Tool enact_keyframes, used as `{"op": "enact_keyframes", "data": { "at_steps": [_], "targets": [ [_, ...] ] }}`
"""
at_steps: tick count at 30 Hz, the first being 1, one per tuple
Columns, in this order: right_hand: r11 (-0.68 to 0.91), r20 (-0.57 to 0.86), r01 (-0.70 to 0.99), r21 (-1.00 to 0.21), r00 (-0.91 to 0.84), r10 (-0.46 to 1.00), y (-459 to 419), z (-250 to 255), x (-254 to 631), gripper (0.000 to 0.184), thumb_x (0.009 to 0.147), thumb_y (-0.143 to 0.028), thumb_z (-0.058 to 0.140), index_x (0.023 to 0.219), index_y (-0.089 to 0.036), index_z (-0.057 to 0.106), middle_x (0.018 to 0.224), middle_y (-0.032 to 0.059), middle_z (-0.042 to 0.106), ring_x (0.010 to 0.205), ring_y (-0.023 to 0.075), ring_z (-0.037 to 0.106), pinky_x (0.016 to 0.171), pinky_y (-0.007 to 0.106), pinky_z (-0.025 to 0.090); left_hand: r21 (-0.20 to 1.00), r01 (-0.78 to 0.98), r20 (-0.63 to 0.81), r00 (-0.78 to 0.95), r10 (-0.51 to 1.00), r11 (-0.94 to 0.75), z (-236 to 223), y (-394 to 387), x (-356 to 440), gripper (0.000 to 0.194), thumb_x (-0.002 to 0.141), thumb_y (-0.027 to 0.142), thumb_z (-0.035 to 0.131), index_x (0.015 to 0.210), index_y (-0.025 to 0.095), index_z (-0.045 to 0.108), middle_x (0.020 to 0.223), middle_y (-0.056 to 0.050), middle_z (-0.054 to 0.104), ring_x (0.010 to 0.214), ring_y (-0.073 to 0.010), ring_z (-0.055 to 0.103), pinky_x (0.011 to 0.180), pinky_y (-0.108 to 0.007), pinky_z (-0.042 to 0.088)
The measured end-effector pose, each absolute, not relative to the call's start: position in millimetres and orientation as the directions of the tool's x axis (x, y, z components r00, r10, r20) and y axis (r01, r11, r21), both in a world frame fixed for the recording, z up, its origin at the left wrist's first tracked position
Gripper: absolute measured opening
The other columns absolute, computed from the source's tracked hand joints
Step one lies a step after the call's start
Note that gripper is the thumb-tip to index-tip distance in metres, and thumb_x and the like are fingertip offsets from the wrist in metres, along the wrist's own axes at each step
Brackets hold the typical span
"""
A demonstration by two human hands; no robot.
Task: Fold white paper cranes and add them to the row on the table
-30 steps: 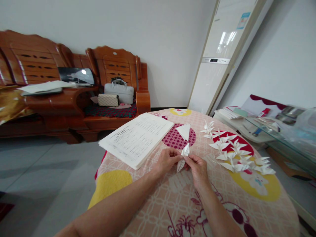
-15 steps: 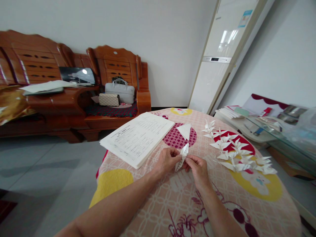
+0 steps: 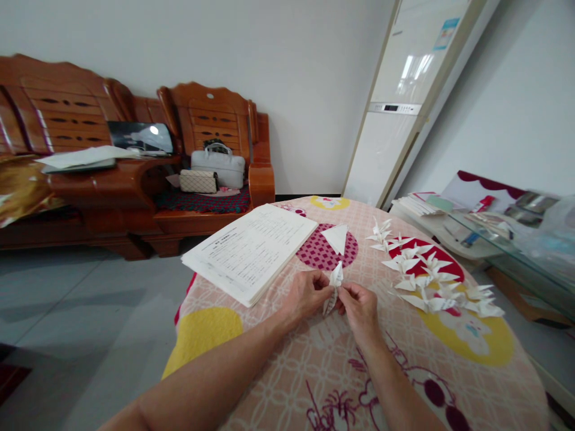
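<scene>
Between my fingertips is a partly folded paper crane (image 3: 336,275), white with print on it, its pointed ends sticking up and down. My left hand (image 3: 309,291) pinches it from the left side. My right hand (image 3: 359,302) grips it from the right, thumb and fingers close together. The middle of the paper is hidden behind my fingers. Just beyond my hands lies a folded white paper triangle (image 3: 336,239). Several finished paper cranes (image 3: 408,257) rest in a cluster to the right of my hands.
A stack of printed sheets (image 3: 251,251) lies on the left of the round table with its patterned cloth (image 3: 278,371). Beyond stand a wooden chair (image 3: 215,114) with bags and a tall white air conditioner (image 3: 386,78). A glass-topped stand (image 3: 498,233) is at the right.
The paper between my fingers has turned slightly more upright, and its middle looks more pinched in. Both hands stay nearly in place. The other papers have not moved.
</scene>
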State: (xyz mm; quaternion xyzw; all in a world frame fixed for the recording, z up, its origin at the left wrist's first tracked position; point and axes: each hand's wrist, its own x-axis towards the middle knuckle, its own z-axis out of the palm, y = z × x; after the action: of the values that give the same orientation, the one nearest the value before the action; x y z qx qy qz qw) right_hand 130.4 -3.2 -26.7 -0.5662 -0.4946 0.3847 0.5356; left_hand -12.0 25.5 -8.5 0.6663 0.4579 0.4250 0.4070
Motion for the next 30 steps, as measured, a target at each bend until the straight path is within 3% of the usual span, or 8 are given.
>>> {"op": "enact_keyframes", "data": {
  "at_steps": [4,12,21,30],
  "targets": [
    [0.084,0.123,0.204,-0.975,0.186,0.975,-6.0,-22.6,130.3,0.023,0.074,-0.036,0.062,0.063,-0.016,0.067,0.048,-0.0026,0.055,0.044,0.0116,0.047,0.043,0.022,0.034,0.923,0.306,0.179,0.199,0.963,-0.235,-9.0,26.4,-12.6,0.011,0.068,0.022,0.058,0.06,0.014,0.058,0.056,0.002,0.055,0.053,-0.0095,0.049,0.049,-0.019,0.032],
    [0.086,0.092,0.05,-0.995,0.125,0.988,-8.2,-22.1,131.8,0.019,0.077,-0.033,0.062,0.072,-0.016,0.071,0.053,-0.0013,0.061,0.049,0.0143,0.053,0.047,0.024,0.041,0.934,0.258,0.194,0.216,0.957,-0.248,-11.7,27.9,-14.9,0.014,0.07,0.025,0.058,0.062,0.014,0.057,0.057,0.002,0.054,0.053,-0.009,0.047,0.049,-0.019,0.031],
    [0.091,0.099,0.07,-0.993,0.111,0.989,-7.0,-21.2,133.2,0.023,0.075,-0.037,0.067,0.064,-0.016,0.066,0.05,-0.0023,0.058,0.046,0.0125,0.052,0.046,0.023,0.04,0.912,0.266,0.237,0.276,0.931,-0.311,-8.4,25.5,-14.2,0.014,0.073,0.024,0.057,0.063,0.014,0.057,0.058,0.002,0.053,0.054,-0.0093,0.047,0.05,-0.02,0.031],
    [0.103,0.104,0.007,-0.995,0.068,0.992,-7.7,-19.7,133.7,0.021,0.079,-0.032,0.06,0.074,-0.016,0.072,0.054,-0.0004,0.063,0.049,0.0141,0.054,0.047,0.023,0.042,0.945,0.215,0.18,0.289,0.94,-0.247,-7.6,28.8,-17.7,0.014,0.071,0.025,0.058,0.06,0.016,0.055,0.056,0.004,0.051,0.053,-0.0086,0.045,0.048,-0.02,0.03]
  ]
}}
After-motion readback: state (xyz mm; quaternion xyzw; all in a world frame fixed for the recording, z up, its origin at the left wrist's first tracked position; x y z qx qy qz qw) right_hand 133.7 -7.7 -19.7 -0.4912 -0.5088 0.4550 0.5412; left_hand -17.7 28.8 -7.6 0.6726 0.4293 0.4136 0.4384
